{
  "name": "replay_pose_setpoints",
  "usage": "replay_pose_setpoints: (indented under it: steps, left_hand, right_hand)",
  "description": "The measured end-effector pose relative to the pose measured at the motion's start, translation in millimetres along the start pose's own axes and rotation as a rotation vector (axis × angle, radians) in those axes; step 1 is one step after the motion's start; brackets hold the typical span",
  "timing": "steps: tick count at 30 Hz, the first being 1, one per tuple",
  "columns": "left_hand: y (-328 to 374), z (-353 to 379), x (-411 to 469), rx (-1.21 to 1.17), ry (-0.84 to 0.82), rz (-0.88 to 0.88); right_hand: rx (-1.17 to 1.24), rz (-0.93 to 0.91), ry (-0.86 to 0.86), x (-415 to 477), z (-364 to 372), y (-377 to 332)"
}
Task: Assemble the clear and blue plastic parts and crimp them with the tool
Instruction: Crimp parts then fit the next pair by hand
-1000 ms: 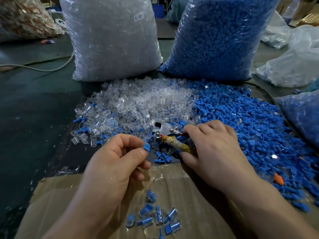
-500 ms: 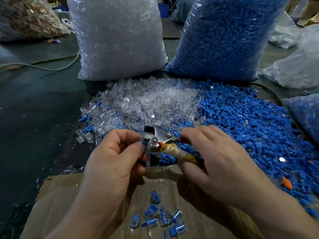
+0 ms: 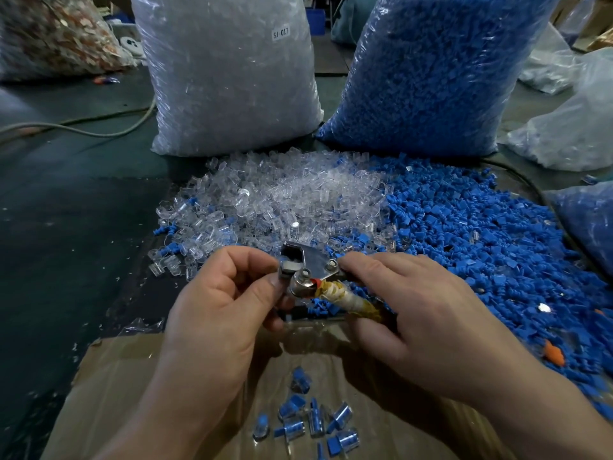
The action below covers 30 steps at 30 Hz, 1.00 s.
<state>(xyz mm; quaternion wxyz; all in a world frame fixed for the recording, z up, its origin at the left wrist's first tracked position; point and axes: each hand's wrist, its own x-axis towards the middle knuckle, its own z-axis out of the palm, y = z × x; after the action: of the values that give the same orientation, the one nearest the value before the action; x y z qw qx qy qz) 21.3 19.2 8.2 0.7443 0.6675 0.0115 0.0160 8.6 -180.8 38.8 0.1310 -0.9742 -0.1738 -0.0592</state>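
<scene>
Right hand (image 3: 421, 313) grips tool (image 3: 313, 265), head aimed up-left, pinched by left hand (image 3: 225, 303).

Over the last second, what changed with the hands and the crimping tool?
The left hand, pinching a blue part, moved right and up to the head of the crimping tool, where the part is now hidden. The right hand lifted the tool by its wrapped handle to meet it. Unchanged: the right hand's grip, the finished pieces on the cardboard, the clear pile and blue pile.

white label "SJ 017" (image 3: 280, 33), on bag of clear parts (image 3: 229, 78)
</scene>
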Motion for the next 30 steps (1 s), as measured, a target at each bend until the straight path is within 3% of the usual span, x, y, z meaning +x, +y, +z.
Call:
replay_pose_setpoints:
  steps: [13,18,24,30]
  left_hand:
    - [0.4,-5.2,0.1,0.03,0.032,0.014]
    - [-3.4,-7.6,0.9,0.261,-0.058,-0.098]
    - [-2.7,2.5,-4.1,0.416,-0.055,-0.02]
    - [-4.7,5.8,-11.1,0.541,-0.048,0.081]
  right_hand:
    - [0.025,0.054,0.045,-2.7,-0.5,4.8]
    - [-0.167,0.185,0.033,7.3,4.4,17.1]
    - [-0.201,0.206,-0.069,16.3,7.8,18.8]
    - [-0.069,0.06,0.149,6.5,3.0,-4.8]
